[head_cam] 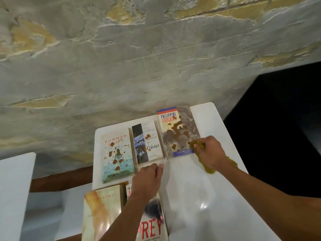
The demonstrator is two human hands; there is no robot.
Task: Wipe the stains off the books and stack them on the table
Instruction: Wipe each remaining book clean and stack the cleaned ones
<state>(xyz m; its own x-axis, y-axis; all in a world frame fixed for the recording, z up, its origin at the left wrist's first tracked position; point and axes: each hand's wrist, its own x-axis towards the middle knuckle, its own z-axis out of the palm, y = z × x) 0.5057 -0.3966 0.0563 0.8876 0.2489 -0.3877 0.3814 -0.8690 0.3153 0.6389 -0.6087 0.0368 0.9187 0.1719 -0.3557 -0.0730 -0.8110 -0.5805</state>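
Both hands busy: right hand (209, 152) grips cloth (199, 145).

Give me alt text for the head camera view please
A right hand presses a yellow cloth onto the stained Philippine Legislature book on a white table, while the left hand touches the Contact book.

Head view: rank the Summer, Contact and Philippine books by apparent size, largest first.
1. Philippine book and Summer book: alike, and the Philippine one lies farther away, so unranked.
2. Contact book: clearly smallest.
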